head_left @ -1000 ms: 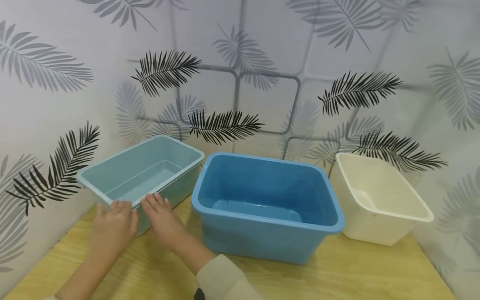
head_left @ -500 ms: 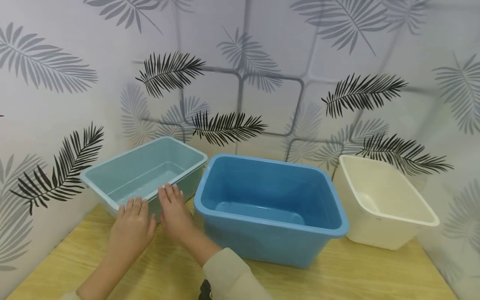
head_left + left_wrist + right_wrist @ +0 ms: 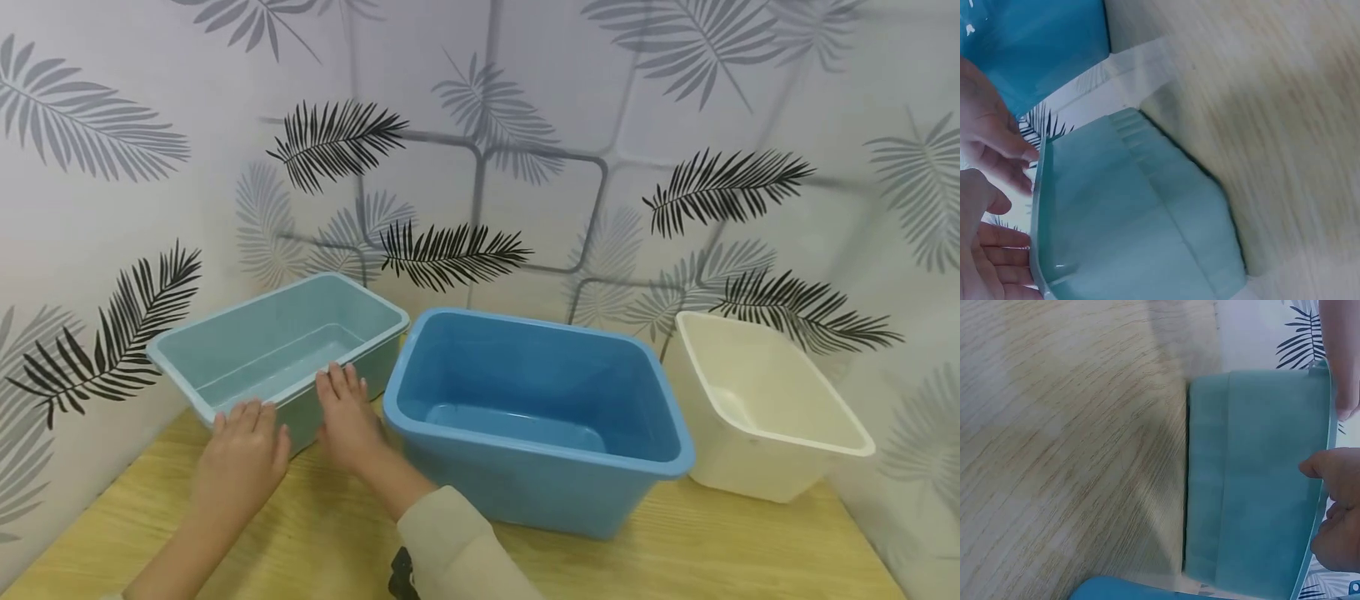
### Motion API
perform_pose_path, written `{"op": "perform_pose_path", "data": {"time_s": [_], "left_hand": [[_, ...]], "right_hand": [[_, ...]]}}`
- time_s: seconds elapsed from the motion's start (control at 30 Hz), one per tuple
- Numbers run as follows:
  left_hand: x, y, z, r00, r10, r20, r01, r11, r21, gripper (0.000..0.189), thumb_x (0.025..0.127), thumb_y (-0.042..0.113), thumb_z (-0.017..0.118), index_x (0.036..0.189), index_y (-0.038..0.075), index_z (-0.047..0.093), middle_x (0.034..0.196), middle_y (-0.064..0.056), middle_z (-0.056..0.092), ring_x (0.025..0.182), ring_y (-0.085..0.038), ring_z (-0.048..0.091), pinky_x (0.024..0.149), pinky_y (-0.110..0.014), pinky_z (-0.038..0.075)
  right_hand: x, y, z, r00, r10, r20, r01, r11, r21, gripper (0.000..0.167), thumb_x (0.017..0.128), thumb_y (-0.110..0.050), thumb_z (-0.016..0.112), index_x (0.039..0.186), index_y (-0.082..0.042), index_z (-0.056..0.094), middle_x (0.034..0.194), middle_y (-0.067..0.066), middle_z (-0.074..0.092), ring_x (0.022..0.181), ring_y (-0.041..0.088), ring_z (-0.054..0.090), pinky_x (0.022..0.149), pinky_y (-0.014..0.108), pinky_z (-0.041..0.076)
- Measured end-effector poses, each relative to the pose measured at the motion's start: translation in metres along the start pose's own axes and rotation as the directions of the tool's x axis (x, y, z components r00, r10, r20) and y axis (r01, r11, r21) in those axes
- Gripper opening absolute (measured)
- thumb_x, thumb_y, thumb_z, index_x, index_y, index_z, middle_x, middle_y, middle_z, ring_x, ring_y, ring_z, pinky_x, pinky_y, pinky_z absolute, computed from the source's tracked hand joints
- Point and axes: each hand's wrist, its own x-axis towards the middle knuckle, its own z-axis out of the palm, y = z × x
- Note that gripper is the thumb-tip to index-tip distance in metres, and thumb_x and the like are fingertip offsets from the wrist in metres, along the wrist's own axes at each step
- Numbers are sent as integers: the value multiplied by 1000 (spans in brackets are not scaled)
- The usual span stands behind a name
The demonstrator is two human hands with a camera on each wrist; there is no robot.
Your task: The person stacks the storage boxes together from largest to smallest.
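Note:
A pale teal bin [image 3: 352,371] stands at the left of the wooden table, its inside bare. On its near rim lies my left hand [image 3: 238,462], the fingertips at the front corner. My right hand [image 3: 351,421] touches the long side's rim farther along, fingers fairly straight. In the left wrist view, the left hand's fingers [image 3: 1007,265] meet the rim from the side. From the right wrist, the thumb [image 3: 1315,465] shows over the bin's outer wall [image 3: 1260,481].
A larger blue bin [image 3: 517,492] sits close to the right of the teal one. Beyond it is a cream bin [image 3: 742,467]. Behind all three rises a leaf-patterned wall [image 3: 525,83]. Wooden tabletop [image 3: 675,550] shows in front.
My right hand has slid along the teal bin's rim, away from me and to the right, widening the gap between the hands. The teal bin has turned slightly, its near end shifting left.

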Motion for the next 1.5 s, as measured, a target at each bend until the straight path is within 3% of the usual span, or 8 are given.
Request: {"op": "perform_pose_path", "data": {"time_s": [0.2, 0.47, 0.73, 0.93, 1.07, 1.2, 1.5], "left_hand": [[3, -3, -1, 998, -53, -27, 53, 999, -2, 29, 73, 7, 62, 86, -18, 61, 88, -34, 64, 82, -49, 63, 74, -60, 49], [5, -12, 2, 993, -93, -74, 94, 995, 21, 23, 74, 8, 59, 70, -14, 56, 74, -31, 64, 66, -46, 61, 61, -56, 49], [8, -21, -1, 990, -130, -59, 131, 991, 22, 26, 75, 9, 58, 58, -10, 51, 56, -24, 55, 51, -41, 51, 47, -50, 40], [11, -20, -4, 987, -161, 15, 160, 987, 25, 30, 78, 12, 58, 61, -13, 52, 59, -26, 54, 55, -42, 52, 52, -53, 42], [13, -17, -1, 980, -187, 63, 186, 982, 28, 31, 79, 14, 58, 79, -17, 57, 75, -34, 59, 67, -48, 56, 60, -57, 44], [10, -15, 3, 984, -177, 36, 176, 984, 35, 32, 76, 12, 61, 90, -17, 61, 85, -37, 61, 77, -51, 58, 64, -60, 44], [7, -19, 0, 983, -181, 3, 181, 983, -28, 22, 76, 7, 58, 76, -15, 57, 72, -33, 58, 67, -48, 55, 59, -60, 41]], "right_hand": [[1, 2, 3, 1000, 15, -23, -14, 999, 32, 64, 90, -17, 60, 146, -14, 28, 154, 4, 24, 143, 23, 19, 115, 34, 24], [3, -4, 6, 999, -17, -48, 13, 998, -66, 63, 90, -14, 59, 146, -17, 29, 152, 0, 28, 142, 20, 23, 114, 32, 27], [2, -16, 6, 999, 3, -35, -5, 998, -67, 63, 91, -13, 57, 146, -18, 26, 153, -1, 25, 143, 18, 20, 115, 30, 24], [4, -20, 1, 999, 18, -34, -21, 995, -93, 65, 90, -18, 60, 146, -12, 27, 153, 4, 26, 143, 22, 22, 114, 32, 26], [10, -16, -3, 995, 81, -49, -84, 995, -60, 66, 88, -16, 60, 144, -8, 28, 152, 8, 26, 142, 25, 22, 114, 34, 26], [13, -10, -2, 990, 138, -19, -139, 989, -51, 68, 88, -19, 61, 145, -8, 26, 153, 8, 23, 143, 25, 20, 115, 34, 24], [13, -5, 3, 987, 162, 5, -162, 987, 19, 73, 87, -20, 64, 147, -12, 23, 155, 5, 19, 144, 22, 15, 116, 32, 20]]}}
